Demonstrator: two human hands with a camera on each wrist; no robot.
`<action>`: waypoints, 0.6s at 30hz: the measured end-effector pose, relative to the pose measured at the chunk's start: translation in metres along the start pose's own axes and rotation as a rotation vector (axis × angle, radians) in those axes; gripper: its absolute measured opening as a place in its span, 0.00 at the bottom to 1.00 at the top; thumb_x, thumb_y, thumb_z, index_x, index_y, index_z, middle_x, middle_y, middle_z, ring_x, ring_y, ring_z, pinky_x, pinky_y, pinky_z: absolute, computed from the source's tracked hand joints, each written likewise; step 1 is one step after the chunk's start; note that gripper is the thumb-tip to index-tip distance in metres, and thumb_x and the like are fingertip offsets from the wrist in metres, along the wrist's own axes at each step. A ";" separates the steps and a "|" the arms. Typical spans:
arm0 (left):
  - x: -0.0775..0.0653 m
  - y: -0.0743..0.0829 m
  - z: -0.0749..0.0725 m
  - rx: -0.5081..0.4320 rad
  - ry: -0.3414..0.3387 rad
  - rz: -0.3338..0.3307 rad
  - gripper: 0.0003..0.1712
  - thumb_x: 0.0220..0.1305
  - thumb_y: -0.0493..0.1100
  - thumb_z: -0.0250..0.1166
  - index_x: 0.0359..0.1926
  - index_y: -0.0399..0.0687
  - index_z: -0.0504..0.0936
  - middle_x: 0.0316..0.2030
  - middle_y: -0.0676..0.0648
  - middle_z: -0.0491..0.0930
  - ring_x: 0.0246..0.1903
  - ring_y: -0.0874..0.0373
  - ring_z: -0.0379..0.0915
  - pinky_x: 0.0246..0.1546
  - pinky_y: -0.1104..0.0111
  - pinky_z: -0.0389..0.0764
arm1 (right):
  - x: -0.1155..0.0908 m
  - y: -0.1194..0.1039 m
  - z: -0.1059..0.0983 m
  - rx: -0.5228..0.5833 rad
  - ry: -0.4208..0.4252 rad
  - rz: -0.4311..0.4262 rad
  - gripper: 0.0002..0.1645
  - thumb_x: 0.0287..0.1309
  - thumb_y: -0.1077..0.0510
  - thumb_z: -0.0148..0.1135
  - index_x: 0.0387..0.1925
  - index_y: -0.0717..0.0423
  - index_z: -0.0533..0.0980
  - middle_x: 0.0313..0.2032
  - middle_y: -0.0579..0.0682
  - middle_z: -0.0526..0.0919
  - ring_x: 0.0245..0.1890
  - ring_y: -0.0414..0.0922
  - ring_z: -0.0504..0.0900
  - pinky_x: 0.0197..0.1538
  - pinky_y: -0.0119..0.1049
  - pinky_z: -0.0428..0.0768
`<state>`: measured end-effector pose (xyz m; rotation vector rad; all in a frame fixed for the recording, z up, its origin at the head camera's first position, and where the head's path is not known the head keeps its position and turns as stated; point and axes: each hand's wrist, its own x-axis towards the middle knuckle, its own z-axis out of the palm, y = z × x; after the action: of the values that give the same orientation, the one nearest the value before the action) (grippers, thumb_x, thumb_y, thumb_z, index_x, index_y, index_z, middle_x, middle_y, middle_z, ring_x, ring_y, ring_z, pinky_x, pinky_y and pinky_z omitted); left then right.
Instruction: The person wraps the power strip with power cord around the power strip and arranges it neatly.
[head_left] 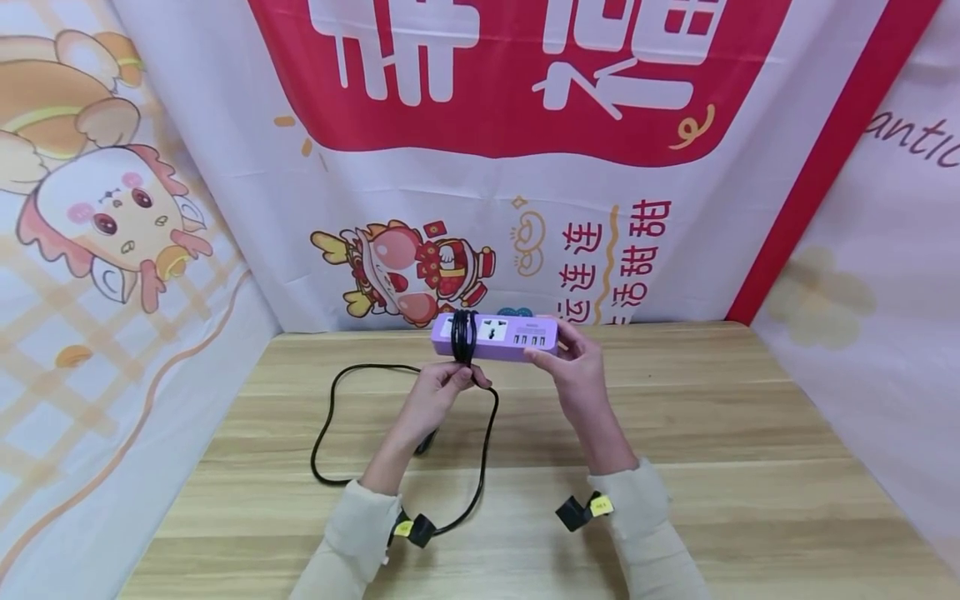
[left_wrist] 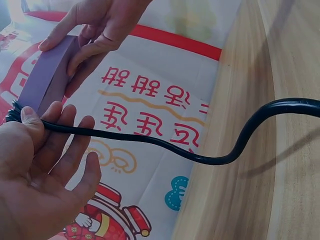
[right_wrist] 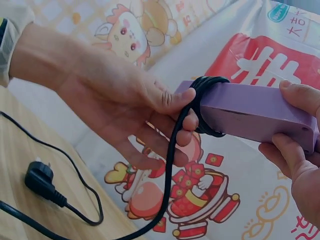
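Observation:
A purple power strip (head_left: 497, 353) with sockets and several USB ports is held up above the table's far edge. My right hand (head_left: 582, 367) grips its right end, thumb on the front side. Several turns of black cord (right_wrist: 199, 102) are wound round the strip's left part. Just below these turns, my left hand (head_left: 442, 388) pinches the cord between thumb and forefinger; its other fingers are spread in the left wrist view. From that pinch the loose cord (head_left: 491, 433) runs down and loops over the table. The plug (right_wrist: 40, 179) lies on the wood, mostly hidden behind the left arm in the head view.
The wooden table (head_left: 720, 433) meets a printed cloth backdrop (head_left: 660, 250) at its far edge, close behind the strip. More printed cloth (head_left: 217, 350) hangs at the left side. Black straps with yellow tags (head_left: 602, 505) sit at both wrists.

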<state>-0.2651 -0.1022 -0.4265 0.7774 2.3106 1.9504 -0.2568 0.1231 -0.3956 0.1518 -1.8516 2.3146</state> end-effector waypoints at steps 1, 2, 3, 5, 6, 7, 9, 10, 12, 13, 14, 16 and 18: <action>0.000 -0.001 0.000 -0.010 0.001 0.010 0.22 0.76 0.43 0.50 0.40 0.27 0.82 0.38 0.35 0.85 0.47 0.51 0.84 0.59 0.59 0.80 | 0.000 0.000 0.001 0.017 -0.004 -0.002 0.35 0.50 0.67 0.75 0.61 0.55 0.76 0.55 0.53 0.80 0.52 0.45 0.83 0.55 0.33 0.82; 0.000 -0.001 0.000 -0.017 0.003 0.017 0.22 0.76 0.42 0.50 0.40 0.25 0.82 0.38 0.34 0.85 0.45 0.54 0.84 0.58 0.61 0.81 | -0.001 0.000 0.002 0.040 -0.009 -0.006 0.34 0.50 0.68 0.74 0.61 0.56 0.76 0.54 0.53 0.81 0.52 0.45 0.83 0.55 0.34 0.82; 0.001 -0.002 0.000 -0.020 0.004 0.018 0.21 0.76 0.41 0.51 0.39 0.25 0.82 0.38 0.35 0.86 0.44 0.56 0.84 0.57 0.62 0.81 | -0.001 0.000 0.003 0.061 -0.015 -0.011 0.34 0.51 0.70 0.73 0.61 0.58 0.76 0.53 0.53 0.81 0.51 0.44 0.83 0.55 0.34 0.82; 0.001 -0.004 0.000 -0.037 -0.004 0.023 0.19 0.76 0.39 0.51 0.39 0.24 0.81 0.37 0.36 0.86 0.44 0.58 0.84 0.56 0.64 0.81 | -0.002 0.000 0.005 0.096 -0.028 -0.019 0.33 0.51 0.72 0.71 0.61 0.62 0.75 0.51 0.53 0.81 0.49 0.44 0.83 0.55 0.34 0.83; 0.001 -0.005 0.000 -0.045 -0.010 0.025 0.18 0.76 0.37 0.51 0.39 0.24 0.80 0.37 0.37 0.85 0.44 0.57 0.84 0.56 0.64 0.81 | -0.002 -0.001 0.005 0.112 -0.034 -0.022 0.33 0.51 0.73 0.69 0.61 0.63 0.74 0.51 0.53 0.81 0.49 0.43 0.83 0.55 0.35 0.83; 0.001 -0.005 -0.001 -0.050 -0.015 0.028 0.17 0.76 0.36 0.50 0.39 0.25 0.80 0.37 0.38 0.85 0.44 0.55 0.84 0.57 0.62 0.81 | -0.003 -0.001 0.006 0.125 -0.038 -0.023 0.33 0.52 0.73 0.69 0.61 0.64 0.74 0.50 0.53 0.81 0.48 0.43 0.83 0.55 0.35 0.83; 0.002 -0.006 -0.001 -0.040 -0.025 0.034 0.15 0.76 0.34 0.50 0.39 0.27 0.80 0.37 0.41 0.85 0.44 0.52 0.84 0.58 0.57 0.80 | -0.003 -0.003 0.006 0.129 -0.044 -0.016 0.34 0.52 0.73 0.68 0.63 0.66 0.72 0.50 0.52 0.81 0.49 0.43 0.83 0.55 0.34 0.83; 0.002 -0.006 -0.002 -0.037 -0.032 0.042 0.14 0.75 0.34 0.50 0.39 0.28 0.80 0.37 0.41 0.84 0.45 0.50 0.84 0.59 0.53 0.79 | -0.003 -0.004 0.006 0.130 -0.047 -0.009 0.34 0.53 0.73 0.68 0.63 0.66 0.72 0.51 0.52 0.81 0.49 0.43 0.83 0.55 0.34 0.82; 0.004 -0.008 -0.003 -0.001 -0.040 0.061 0.13 0.75 0.32 0.50 0.39 0.29 0.79 0.37 0.40 0.84 0.46 0.47 0.83 0.59 0.48 0.78 | -0.003 -0.005 0.005 0.135 -0.051 0.003 0.35 0.53 0.72 0.68 0.64 0.65 0.71 0.51 0.51 0.80 0.50 0.43 0.82 0.56 0.34 0.82; 0.004 -0.008 -0.004 0.024 -0.040 0.066 0.12 0.75 0.32 0.49 0.39 0.31 0.79 0.38 0.40 0.84 0.46 0.47 0.83 0.58 0.47 0.78 | -0.003 -0.006 0.004 0.135 -0.055 0.008 0.35 0.53 0.72 0.68 0.64 0.65 0.71 0.52 0.52 0.80 0.51 0.44 0.82 0.56 0.34 0.82; 0.004 -0.009 -0.005 0.049 -0.038 0.069 0.11 0.74 0.31 0.49 0.39 0.32 0.78 0.38 0.39 0.83 0.46 0.48 0.83 0.58 0.47 0.78 | -0.003 -0.006 0.004 0.139 -0.061 0.011 0.35 0.52 0.72 0.68 0.64 0.65 0.71 0.52 0.52 0.80 0.51 0.44 0.82 0.56 0.34 0.82; 0.004 -0.011 -0.008 0.084 -0.037 0.068 0.09 0.74 0.31 0.49 0.42 0.34 0.78 0.38 0.38 0.82 0.46 0.48 0.82 0.58 0.49 0.78 | -0.003 -0.007 0.003 0.146 -0.081 0.018 0.36 0.52 0.73 0.68 0.64 0.65 0.71 0.52 0.52 0.81 0.51 0.44 0.82 0.57 0.35 0.81; 0.004 -0.012 -0.010 0.106 -0.035 0.050 0.09 0.74 0.31 0.50 0.45 0.35 0.77 0.39 0.38 0.82 0.45 0.48 0.81 0.57 0.53 0.79 | -0.003 -0.007 0.002 0.143 -0.104 0.024 0.37 0.51 0.73 0.68 0.65 0.65 0.71 0.52 0.51 0.82 0.51 0.44 0.82 0.57 0.35 0.81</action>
<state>-0.2759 -0.1109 -0.4342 0.8791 2.4131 1.8301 -0.2521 0.1226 -0.3894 0.2746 -1.7411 2.5002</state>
